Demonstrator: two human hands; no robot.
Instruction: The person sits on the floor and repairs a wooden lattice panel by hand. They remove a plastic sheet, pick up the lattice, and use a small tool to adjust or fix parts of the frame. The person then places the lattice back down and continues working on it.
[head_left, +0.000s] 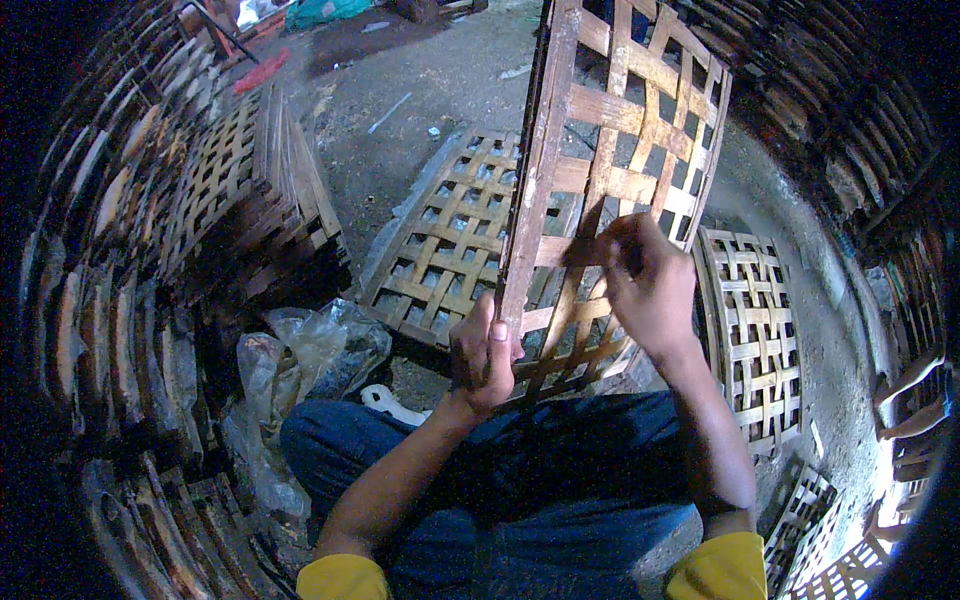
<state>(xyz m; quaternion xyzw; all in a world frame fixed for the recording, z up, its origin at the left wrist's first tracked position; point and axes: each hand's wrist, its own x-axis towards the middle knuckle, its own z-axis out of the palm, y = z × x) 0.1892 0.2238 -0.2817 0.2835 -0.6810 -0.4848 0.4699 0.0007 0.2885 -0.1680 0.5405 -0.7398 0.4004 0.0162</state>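
A woven lattice panel of flat bamboo-like strips (640, 120) stands tilted on its edge before me, bound by a brown wooden frame. My left hand (486, 352) is closed round the lower part of the frame's left side bar (538, 150), thumb on the near face. Against the woven strips near the panel's middle is my right hand (650, 285), its fingers curled into a pinch. What it pinches, if anything, is hidden by the fingers. The panel's lower edge is just above my lap (560, 470).
Another lattice panel (455, 235) lies on the floor beyond, and one more (755, 335) lies to the right. Stacked panels (215, 190) rise at the left beside crumpled clear plastic (320, 350). Piled slats line both sides. Another person's bare limbs (915, 390) show at the right edge.
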